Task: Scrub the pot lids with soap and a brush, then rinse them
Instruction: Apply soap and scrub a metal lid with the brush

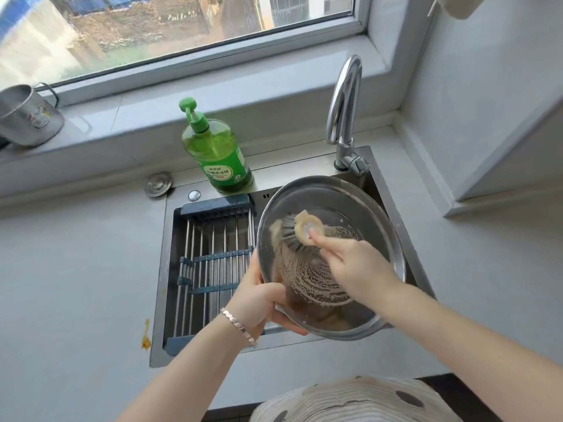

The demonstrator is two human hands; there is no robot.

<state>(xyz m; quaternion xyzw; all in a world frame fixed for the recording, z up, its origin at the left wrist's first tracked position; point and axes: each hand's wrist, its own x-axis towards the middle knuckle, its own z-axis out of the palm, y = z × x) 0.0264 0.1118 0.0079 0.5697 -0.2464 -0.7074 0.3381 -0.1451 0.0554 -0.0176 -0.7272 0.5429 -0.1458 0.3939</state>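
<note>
Suds streak the hollow inner face of the pot lid (359, 202), which we hold tilted over the right half of the sink (158, 284), open side toward us so the bristles reach it and the drips fall into the basin. Our left hand (262, 303) grips the lid's near-left rim, fingers curled round the edge, bracing it against the push of scrubbing. Our right hand (356, 266) wraps the brush (304, 231), forefinger stretched onto its pale round head to press the bristles against the steel near the lid's middle. The lid is round, shiny steel; foam lies in curved strokes across its nearer half, brownish residue clings by the near rim, and the far part looks bare. We judge the scrubbing partly done and the rinse not begun, as no water shows at the tap (344, 102) at the sink's back-right corner. The green soap bottle (219, 153) waits on the back edge, and a rack (213, 263) spans the left half
</note>
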